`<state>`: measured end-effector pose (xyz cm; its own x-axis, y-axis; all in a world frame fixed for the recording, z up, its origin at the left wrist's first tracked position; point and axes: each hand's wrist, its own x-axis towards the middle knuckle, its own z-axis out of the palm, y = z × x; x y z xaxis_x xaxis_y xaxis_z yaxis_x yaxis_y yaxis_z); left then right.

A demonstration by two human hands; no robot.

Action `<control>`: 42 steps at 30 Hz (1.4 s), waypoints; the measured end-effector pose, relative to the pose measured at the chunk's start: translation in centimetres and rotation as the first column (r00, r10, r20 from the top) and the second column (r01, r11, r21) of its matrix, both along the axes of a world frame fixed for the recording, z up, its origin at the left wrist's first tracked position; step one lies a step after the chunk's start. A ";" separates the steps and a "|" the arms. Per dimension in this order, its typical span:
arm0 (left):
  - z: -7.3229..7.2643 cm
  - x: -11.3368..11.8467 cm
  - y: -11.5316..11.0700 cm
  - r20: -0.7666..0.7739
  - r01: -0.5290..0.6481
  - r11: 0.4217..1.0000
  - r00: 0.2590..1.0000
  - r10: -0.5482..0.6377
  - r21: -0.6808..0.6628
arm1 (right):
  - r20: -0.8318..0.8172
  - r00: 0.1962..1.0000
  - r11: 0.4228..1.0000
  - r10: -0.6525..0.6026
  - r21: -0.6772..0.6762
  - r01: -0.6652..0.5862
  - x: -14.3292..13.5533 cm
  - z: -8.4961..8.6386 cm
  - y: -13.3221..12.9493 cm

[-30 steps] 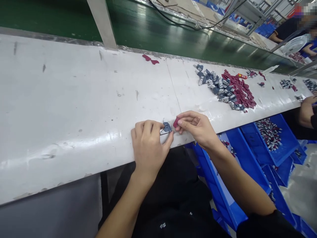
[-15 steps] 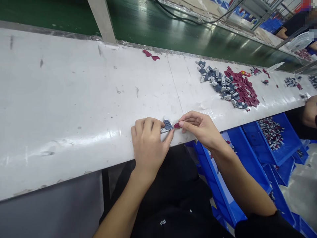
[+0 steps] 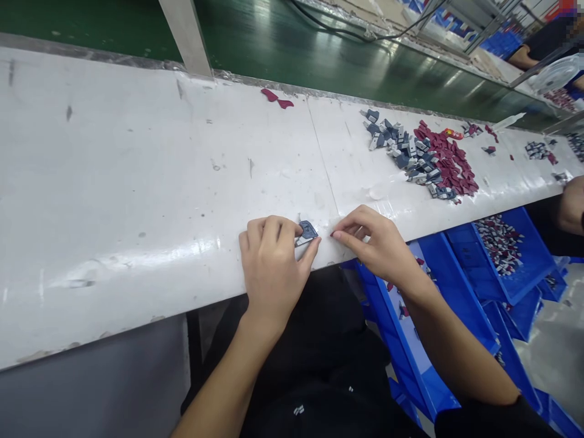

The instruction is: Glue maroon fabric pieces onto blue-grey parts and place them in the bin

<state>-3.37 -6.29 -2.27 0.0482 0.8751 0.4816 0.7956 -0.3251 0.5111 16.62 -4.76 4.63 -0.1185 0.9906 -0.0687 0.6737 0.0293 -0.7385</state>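
My left hand is closed on a small blue-grey and white plastic part, gripped between thumb and fingers just above the bench near its front edge. A short distance to the right, my right hand pinches a small dark red piece between thumb and forefinger. Only a sliver of that piece shows; the fingers hide the rest. The two held parts are apart. Beyond my right hand lies a heap of blue-grey and white parts, with a pile of dark red pieces against it.
Two dark red pieces lie at the back of the white bench. A metal post rises at the rear edge. Blue bins holding parts stand below on the right. Another person's hand is at the far right.
My right hand has drawn slightly right from the blue-grey part, and the red piece has turned so that less of it shows. My left hand keeps its hold.
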 end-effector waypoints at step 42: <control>-0.3 0.3 0.0 0.017 -0.022 0.999 1.000 0.023 -0.031 | -0.286 0.926 0.960 -0.246 -0.204 0.192 -5.3 -2.8 0.5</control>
